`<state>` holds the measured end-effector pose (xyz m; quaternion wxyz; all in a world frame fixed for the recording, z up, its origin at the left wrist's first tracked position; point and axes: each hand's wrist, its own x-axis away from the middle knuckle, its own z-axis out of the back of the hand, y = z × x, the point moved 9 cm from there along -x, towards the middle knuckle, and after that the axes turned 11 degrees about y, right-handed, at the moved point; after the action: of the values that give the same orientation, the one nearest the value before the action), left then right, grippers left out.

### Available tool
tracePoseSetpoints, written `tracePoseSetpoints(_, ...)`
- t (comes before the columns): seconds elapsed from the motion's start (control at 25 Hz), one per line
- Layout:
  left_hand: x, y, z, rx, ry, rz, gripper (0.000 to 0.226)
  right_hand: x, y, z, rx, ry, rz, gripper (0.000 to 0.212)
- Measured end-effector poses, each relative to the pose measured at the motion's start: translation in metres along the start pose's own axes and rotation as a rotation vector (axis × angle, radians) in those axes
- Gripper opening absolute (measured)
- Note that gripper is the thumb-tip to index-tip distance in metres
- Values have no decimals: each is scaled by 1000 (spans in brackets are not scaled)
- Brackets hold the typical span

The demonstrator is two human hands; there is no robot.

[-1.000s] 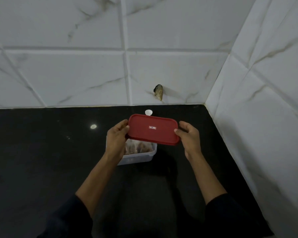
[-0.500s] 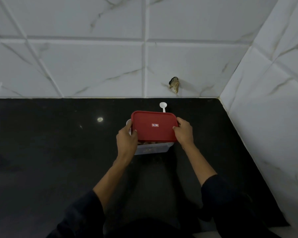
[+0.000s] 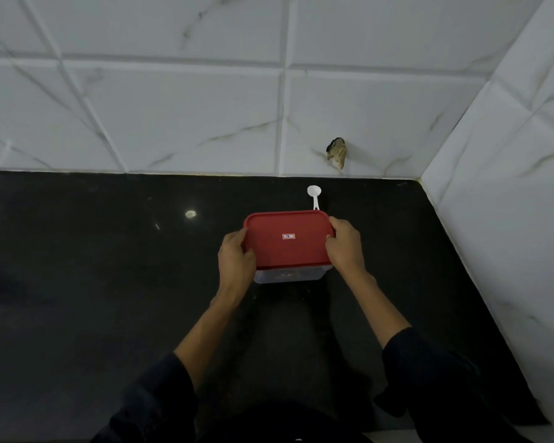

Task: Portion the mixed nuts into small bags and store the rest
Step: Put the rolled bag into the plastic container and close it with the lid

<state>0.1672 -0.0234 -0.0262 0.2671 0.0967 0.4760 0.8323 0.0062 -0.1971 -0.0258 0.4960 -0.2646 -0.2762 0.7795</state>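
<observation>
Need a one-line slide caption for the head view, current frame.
Both hands, left hand and right hand, grip the red lid atop the clear container on the black counter; white spoon lies behind.

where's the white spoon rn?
Head view: the white spoon lies on the black counter just behind the red lid, right of centre, near the tiled back wall.

I'm seeing open black countertop stretching left of my container — the white spoon is lying just behind it, the tiled side wall closing off the right.
</observation>
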Motion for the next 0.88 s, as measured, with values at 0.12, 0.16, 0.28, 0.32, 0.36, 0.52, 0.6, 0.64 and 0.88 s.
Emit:
tracePoseSetpoints(0.12,-1,-2,1,103,-17,40,46,-3,10,-2,-49,-5,-61,26)
tracePoseSetpoints(0.16,-1,-5,0,132,-23,78,44,-2,15,-3,-65,-10,-92,23)
tracePoseSetpoints(0.28,-2,-16,-3,230,-31,185,42,1,28,-4,-183,-8,-209,21)
tracePoseSetpoints(0.32,-4,-19,-3,266,-32,210,42,3,30,-3,-252,-22,-248,22)
tracePoseSetpoints(0.36,-6,-23,-3,319,-29,249,43,5,31,-4,-326,-47,-281,23)
tracePoseSetpoints(0.52,-8,-36,-3,415,-7,340,47,11,32,-7,-435,-38,-269,29)
tracePoseSetpoints(0.6,-7,-38,-4,402,7,312,47,18,33,-8,-324,56,-187,33)
tracePoseSetpoints(0.64,-6,-39,-4,405,12,305,47,21,33,-9,-294,82,-161,35)
tracePoseSetpoints(0.88,-6,-32,-5,353,-60,207,45,16,27,-8,-20,0,-59,35)
